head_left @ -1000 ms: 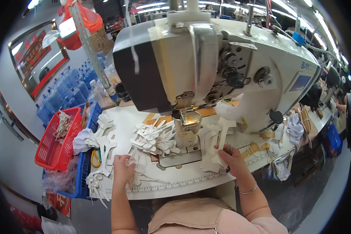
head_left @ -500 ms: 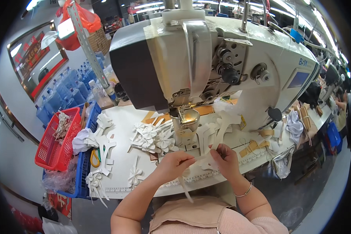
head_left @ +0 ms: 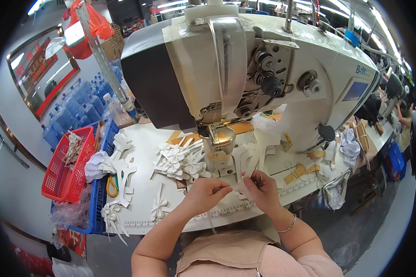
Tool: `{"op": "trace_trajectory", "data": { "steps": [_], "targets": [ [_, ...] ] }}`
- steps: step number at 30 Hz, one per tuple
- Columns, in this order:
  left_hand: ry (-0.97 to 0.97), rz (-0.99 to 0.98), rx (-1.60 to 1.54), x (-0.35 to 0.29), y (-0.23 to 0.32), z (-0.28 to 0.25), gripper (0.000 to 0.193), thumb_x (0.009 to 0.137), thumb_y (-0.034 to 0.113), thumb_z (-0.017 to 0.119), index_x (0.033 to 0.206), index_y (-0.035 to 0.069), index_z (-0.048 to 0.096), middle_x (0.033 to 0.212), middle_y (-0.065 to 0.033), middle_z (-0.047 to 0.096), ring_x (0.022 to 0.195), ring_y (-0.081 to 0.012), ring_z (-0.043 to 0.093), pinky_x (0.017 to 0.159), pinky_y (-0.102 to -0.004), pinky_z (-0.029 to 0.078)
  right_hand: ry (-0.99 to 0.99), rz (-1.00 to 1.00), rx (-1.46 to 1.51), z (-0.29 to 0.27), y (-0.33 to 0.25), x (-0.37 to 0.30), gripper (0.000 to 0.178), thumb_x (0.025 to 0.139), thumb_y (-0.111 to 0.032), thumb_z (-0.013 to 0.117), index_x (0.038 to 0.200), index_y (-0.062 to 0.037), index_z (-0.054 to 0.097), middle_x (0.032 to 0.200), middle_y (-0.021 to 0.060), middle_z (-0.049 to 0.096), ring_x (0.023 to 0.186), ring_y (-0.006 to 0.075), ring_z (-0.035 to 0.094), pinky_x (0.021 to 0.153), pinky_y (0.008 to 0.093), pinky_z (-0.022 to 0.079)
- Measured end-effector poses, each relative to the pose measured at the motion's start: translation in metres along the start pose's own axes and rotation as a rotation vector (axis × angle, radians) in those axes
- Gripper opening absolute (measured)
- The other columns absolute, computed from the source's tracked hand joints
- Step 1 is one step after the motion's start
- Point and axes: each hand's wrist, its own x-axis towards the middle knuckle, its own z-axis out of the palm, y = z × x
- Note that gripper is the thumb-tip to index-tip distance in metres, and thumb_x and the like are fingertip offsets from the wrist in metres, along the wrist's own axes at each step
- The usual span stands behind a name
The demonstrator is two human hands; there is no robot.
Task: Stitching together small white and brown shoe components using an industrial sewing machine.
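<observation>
White cut piece (head_left: 239, 188): thin flat shape, held between both hands at the front edge of the tabletop, just below the sewing machine's needle area.
Left hand (head_left: 207, 193): fingers curled shut, pinching the left end of the white cut piece.
Right hand (head_left: 262, 189): fingers closed, thumb and fingertips gripping the right end of the same piece; a thin bracelet (head_left: 285, 226) sits on the wrist.
Hands together: fingertips nearly touching each other over the piece.
Strips (head_left: 258, 152): long white strips rise from the held piece toward the needle area.
Sewing machine (head_left: 245, 69): large, off-white with a dark end panel, standing directly behind the hands.
Pile of pieces (head_left: 182, 159): white flower-like shapes heaped on the tabletop left of the needle.
Loose pieces (head_left: 120, 171): more white cut shapes spread near the left edge.
Tabletop (head_left: 145, 198): white, with a ruler scale along its front edge.
Red basket (head_left: 62, 168): left of the tabletop, beside a blue crate (head_left: 97, 203).
Water bottles (head_left: 74, 108): blue, stacked behind the baskets.
</observation>
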Motion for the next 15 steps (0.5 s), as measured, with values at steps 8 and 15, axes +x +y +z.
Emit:
{"op": "trace_trajectory", "data": {
  "steps": [8,15],
  "targets": [
    [-0.033,-0.116,-0.019,0.0002,0.0033,0.0029,0.020,0.084,0.018,0.066,0.095,0.002,0.069,0.064,-0.0045,0.062,0.054,-0.0074,0.050,0.052,-0.0245,0.042,-0.011,0.029,0.096,0.0045,0.0044,-0.0010,0.018,0.090,-0.009,0.057,0.103,0.0021,0.063,0.068,-0.0045,0.055,0.060,0.0013,0.044,0.053,0.0183,0.037],
    [-0.017,-0.096,-0.023,-0.0003,0.0049,0.0019,0.018,0.085,0.017,0.066,0.092,0.001,0.068,0.061,0.0018,0.058,0.053,-0.0029,0.049,0.047,-0.0210,0.039,-0.051,0.070,0.165,0.0059,0.0010,0.0022,0.018,0.090,-0.007,0.057,0.106,0.0014,0.061,0.076,-0.0029,0.058,0.063,0.0021,0.049,0.057,0.0178,0.041]
  ]
}}
